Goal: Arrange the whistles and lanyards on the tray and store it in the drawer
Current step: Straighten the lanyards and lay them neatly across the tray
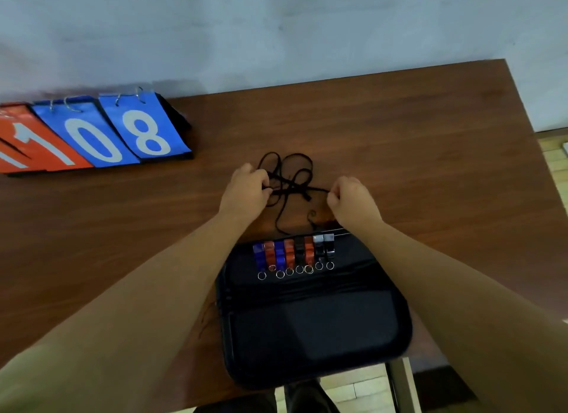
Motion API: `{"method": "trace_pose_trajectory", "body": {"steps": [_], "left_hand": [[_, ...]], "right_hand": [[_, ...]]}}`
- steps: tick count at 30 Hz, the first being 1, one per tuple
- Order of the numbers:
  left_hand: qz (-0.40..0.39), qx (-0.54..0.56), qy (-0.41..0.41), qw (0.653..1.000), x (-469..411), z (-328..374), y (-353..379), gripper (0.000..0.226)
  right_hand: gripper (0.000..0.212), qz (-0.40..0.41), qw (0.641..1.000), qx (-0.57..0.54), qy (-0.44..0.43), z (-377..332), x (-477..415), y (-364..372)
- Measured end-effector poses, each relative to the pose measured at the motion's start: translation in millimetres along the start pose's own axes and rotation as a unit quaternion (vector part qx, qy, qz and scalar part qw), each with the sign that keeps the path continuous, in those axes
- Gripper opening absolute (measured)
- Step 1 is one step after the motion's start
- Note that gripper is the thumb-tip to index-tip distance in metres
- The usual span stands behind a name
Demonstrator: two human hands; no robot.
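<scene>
A black tray [313,335] lies at the table's near edge. Along its far side stand several whistles [295,252] in a row, blue, orange, black and grey, each with a small metal ring. Beyond the tray a tangle of black lanyards [290,179] lies on the wood. My left hand [247,191] pinches the cords at the tangle's left side. My right hand [350,202] pinches a cord end at its right side. A stretch of cord runs taut between the two hands.
A flip scoreboard [89,135] with orange and blue number cards stands at the table's far left, against the wall. The brown table [430,154] ends at the right, where floor shows. My feet and a table leg show below the near edge.
</scene>
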State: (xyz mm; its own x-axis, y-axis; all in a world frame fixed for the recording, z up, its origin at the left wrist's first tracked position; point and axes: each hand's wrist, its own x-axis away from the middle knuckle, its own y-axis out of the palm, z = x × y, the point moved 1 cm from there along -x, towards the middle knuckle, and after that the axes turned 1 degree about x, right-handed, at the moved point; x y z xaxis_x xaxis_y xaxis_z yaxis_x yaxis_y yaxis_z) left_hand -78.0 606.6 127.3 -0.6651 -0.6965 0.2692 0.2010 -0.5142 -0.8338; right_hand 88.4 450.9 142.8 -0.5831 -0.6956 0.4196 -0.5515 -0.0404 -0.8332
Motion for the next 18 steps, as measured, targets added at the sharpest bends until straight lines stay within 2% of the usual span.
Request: {"method": "trace_pose_trajectory", "body": {"steps": [3, 5, 7, 10, 11, 14, 16, 18], "left_hand": [[0.013, 0.025, -0.059, 0.998, -2, -6, -13, 0.013], [0.015, 0.048, -0.074, 0.996, 1, -8, -23, 0.016], [0.048, 0.062, -0.056, 0.995, 6, -2, -36, 0.024], [0.086, 0.111, 0.015, 0.99, 14, 23, -64, 0.041], [0.065, 0.141, 0.044, 0.987, 17, 34, -73, 0.047], [-0.08, 0.239, 0.096, 0.963, 27, 65, -93, 0.053], [-0.127, 0.264, 0.116, 0.949, 35, 78, -101, 0.031], [-0.105, 0.261, 0.106, 0.954, 43, 86, -110, 0.014]], "right_hand": [[0.008, 0.03, 0.988, -0.144, 0.037, -10, -1, -23], [0.007, 0.036, 0.977, -0.209, 0.026, -22, 0, -40], [0.006, 0.03, 0.968, -0.248, -0.005, -38, 5, -57], [0.007, 0.015, 0.963, -0.259, -0.07, -63, 15, -82], [0.007, 0.01, 0.961, -0.26, -0.091, -70, 19, -90], [0.006, 0.004, 0.952, -0.272, -0.137, -87, 34, -117], [0.007, 0.018, 0.948, -0.278, -0.152, -93, 44, -136], [0.01, 0.042, 0.948, -0.28, -0.148, -95, 52, -154]]}}
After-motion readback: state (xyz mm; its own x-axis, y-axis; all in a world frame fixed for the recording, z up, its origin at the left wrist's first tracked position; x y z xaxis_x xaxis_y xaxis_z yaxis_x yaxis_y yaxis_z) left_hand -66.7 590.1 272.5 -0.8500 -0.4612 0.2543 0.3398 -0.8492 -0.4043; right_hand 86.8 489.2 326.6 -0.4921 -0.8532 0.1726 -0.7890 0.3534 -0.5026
